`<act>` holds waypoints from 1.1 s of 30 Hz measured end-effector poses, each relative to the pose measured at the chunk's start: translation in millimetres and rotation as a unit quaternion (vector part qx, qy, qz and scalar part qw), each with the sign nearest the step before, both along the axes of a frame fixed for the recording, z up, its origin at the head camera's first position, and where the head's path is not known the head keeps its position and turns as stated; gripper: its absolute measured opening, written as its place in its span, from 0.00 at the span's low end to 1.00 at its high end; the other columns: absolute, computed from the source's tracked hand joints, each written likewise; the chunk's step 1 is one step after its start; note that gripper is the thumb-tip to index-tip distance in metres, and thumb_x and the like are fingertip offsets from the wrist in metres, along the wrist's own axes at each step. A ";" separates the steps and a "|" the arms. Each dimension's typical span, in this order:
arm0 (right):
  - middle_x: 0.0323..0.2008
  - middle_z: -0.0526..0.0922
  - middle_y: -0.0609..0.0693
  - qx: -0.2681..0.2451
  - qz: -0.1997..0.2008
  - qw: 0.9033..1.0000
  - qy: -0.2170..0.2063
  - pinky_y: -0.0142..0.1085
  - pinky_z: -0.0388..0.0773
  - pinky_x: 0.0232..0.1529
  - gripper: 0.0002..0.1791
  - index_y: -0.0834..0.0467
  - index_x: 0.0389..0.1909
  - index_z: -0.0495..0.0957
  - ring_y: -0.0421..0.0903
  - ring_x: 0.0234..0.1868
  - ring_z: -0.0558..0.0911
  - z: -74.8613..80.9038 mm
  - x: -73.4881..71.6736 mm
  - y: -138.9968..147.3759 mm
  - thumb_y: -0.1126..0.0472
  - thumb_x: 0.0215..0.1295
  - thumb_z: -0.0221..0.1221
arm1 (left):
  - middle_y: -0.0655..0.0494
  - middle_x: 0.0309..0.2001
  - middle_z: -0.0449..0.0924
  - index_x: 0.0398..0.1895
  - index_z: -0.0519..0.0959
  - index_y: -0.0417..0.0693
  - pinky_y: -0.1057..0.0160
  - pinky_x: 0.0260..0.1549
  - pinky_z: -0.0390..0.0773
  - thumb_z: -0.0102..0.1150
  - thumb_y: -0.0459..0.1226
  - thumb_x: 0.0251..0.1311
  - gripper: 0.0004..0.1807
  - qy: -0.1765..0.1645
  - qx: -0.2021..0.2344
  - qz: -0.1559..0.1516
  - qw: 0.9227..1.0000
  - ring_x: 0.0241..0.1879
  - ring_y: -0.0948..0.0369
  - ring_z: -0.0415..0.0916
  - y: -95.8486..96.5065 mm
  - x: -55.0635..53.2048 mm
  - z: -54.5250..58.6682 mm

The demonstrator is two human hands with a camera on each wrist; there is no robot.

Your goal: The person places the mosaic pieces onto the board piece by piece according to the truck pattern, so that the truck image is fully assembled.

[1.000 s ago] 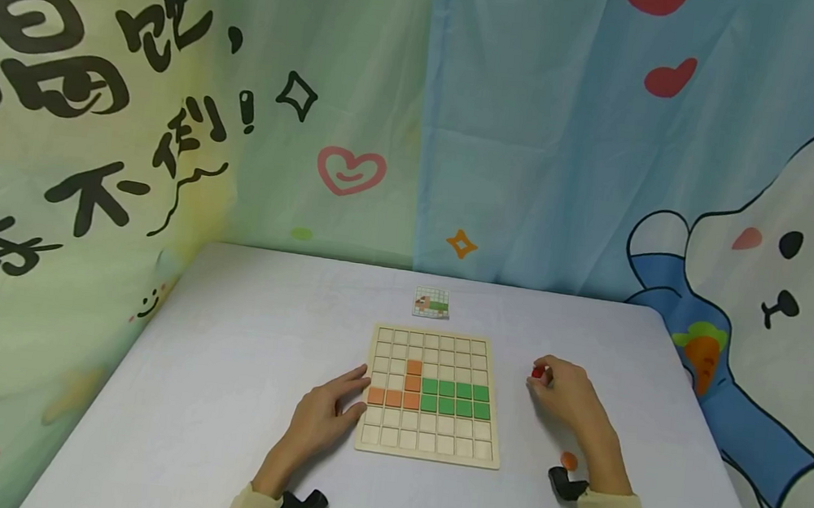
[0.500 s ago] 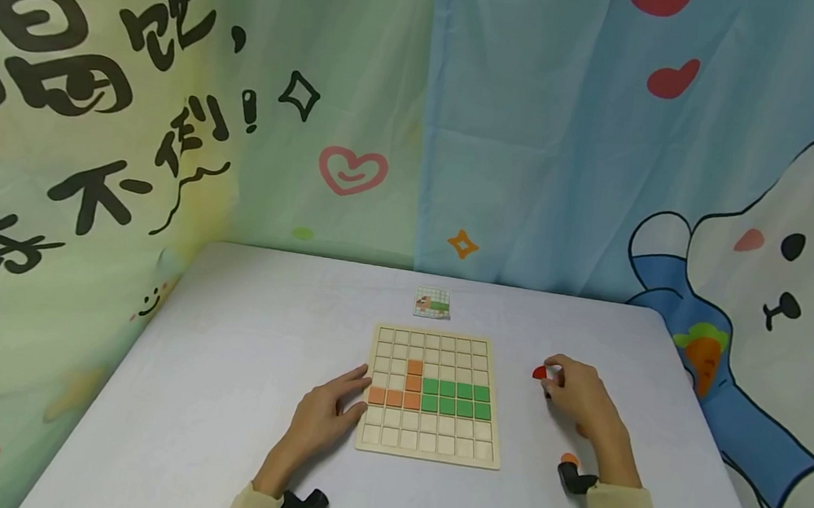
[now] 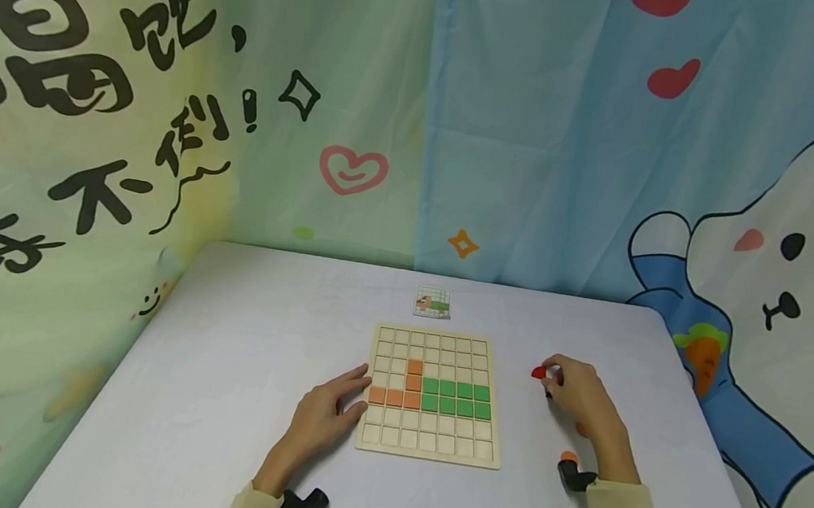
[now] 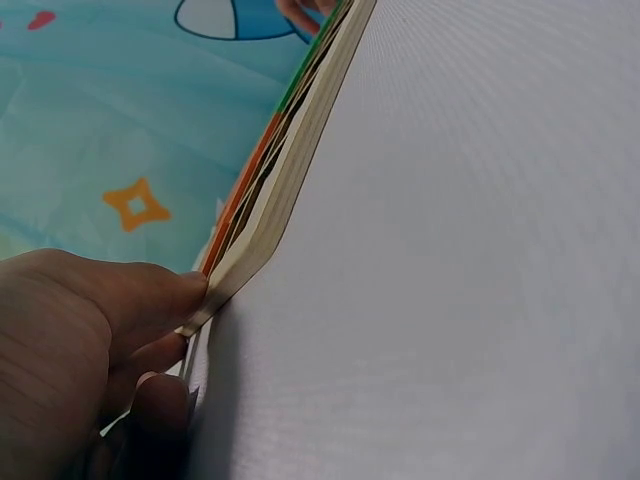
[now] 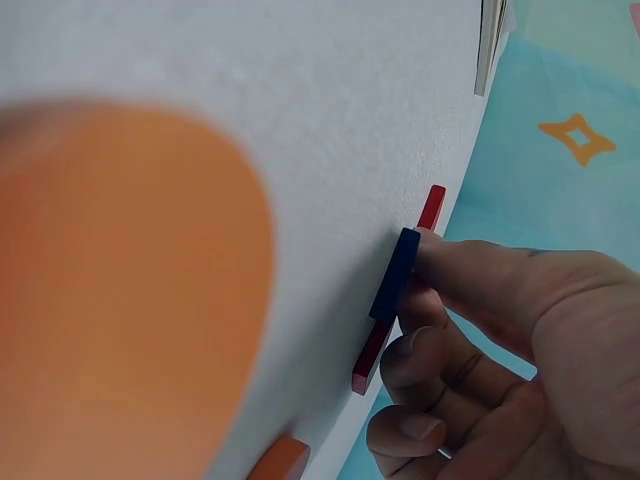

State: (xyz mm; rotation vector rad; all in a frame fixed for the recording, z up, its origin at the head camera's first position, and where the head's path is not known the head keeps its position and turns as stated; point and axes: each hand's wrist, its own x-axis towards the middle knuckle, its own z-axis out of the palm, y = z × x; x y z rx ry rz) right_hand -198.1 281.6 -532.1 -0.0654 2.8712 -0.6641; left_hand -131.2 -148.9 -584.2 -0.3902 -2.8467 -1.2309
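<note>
My left hand (image 3: 323, 419) rests at the left edge of a pale wooden grid board (image 3: 442, 343), thumb and fingertips touching its rim. Orange squares (image 3: 394, 398) and green squares (image 3: 454, 407) fill some of its cells. Close up in the left wrist view, the thumb lies at the edge of the board (image 4: 265, 225). To the board's right, my right hand (image 3: 579, 392) has thumb and forefinger at a flat red piece (image 3: 539, 372), seemingly pinching its right part. A dark blue piece (image 5: 395, 275) partly covers the red piece (image 5: 433, 208) in the right wrist view.
A small pattern card (image 3: 432, 302) lies beyond the board. Orange pieces (image 3: 569, 457) lie near the right wrist; one orange piece (image 5: 130, 280) looms blurred in the right wrist view. A printed curtain (image 3: 363, 102) hangs behind the white table (image 3: 276, 315).
My right hand has shifted slightly right, uncovering more of the red piece and a dark piece beneath the thumb. In the last half second the red piece slid barely left. My left hand stays.
</note>
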 end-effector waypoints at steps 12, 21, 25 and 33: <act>0.34 0.82 0.57 0.004 -0.013 1.000 -0.012 0.42 0.78 0.38 0.19 0.69 0.60 0.78 0.50 0.35 0.77 -4.2 -0.8 0.8 0.64 0.73 0.62 | 0.57 0.73 0.79 0.66 0.83 0.48 0.72 0.25 0.61 0.69 0.39 0.67 0.24 0.011 0.000 0.002 1.000 0.19 0.75 0.57 1.0 0.6 -1.3; 0.32 0.81 0.56 -0.003 -0.004 1.000 0.014 0.38 0.74 0.34 0.18 0.71 0.58 0.79 0.49 0.33 0.76 -4.3 0.0 0.1 0.65 0.72 0.63 | 0.56 0.73 0.79 0.65 0.83 0.47 0.72 0.24 0.61 0.69 0.38 0.67 0.24 0.013 0.006 0.003 1.000 0.19 0.75 0.56 1.9 1.6 0.6; 0.34 0.82 0.57 -0.008 -0.005 1.000 0.016 0.38 0.74 0.34 0.19 0.71 0.58 0.79 0.49 0.34 0.76 -0.6 2.7 -3.9 0.65 0.72 0.64 | 0.58 0.73 0.78 0.66 0.83 0.49 0.72 0.25 0.61 0.69 0.39 0.67 0.24 0.005 0.001 0.005 1.000 0.19 0.75 0.56 1.8 1.4 0.7; 0.37 0.82 0.58 -0.026 -0.008 0.999 0.018 0.39 0.77 0.37 0.19 0.71 0.59 0.79 0.49 0.37 0.77 11.6 8.0 -19.6 0.66 0.72 0.63 | 0.60 0.73 0.78 0.66 0.83 0.50 0.72 0.25 0.62 0.69 0.39 0.68 0.24 -0.006 0.000 0.008 1.000 0.19 0.74 0.57 1.3 1.5 1.6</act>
